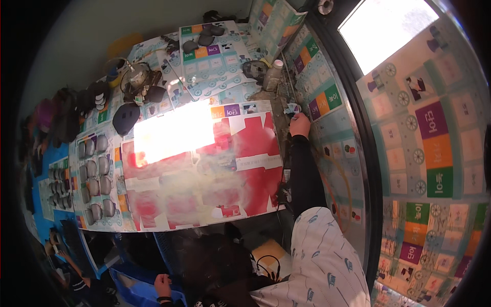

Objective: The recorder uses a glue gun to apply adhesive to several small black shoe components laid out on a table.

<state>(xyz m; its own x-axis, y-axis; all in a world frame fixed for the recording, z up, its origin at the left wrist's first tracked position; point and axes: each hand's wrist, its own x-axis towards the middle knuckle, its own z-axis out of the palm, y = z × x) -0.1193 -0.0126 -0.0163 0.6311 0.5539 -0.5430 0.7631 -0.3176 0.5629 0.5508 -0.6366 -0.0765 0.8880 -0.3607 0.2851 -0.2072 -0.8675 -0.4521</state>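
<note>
My right hand (300, 124) reaches forward at the right edge of the table, its fingers closed around a small crumpled white-and-blue piece (292, 109), perhaps cloth or paper. A beige bottle with a white cap (273, 75) stands just beyond it. Low at the front, my left hand (163, 285) hangs beside a blue plastic bin (128, 280), fingers loosely curled with nothing visible in them. Between them and farther forward lies a red-and-white printed board (258, 180), hazy with pale smears and partly washed out by bright sunlight.
Grey rounded pieces (93, 187) stand in rows at left. A dark cap (126, 118) lies behind the board, near a metal pot-like device (136, 75). More dark pieces (206, 40) lie at the back. A printed wall (327, 102) closes the right side. Another person (76, 273) is at lower left.
</note>
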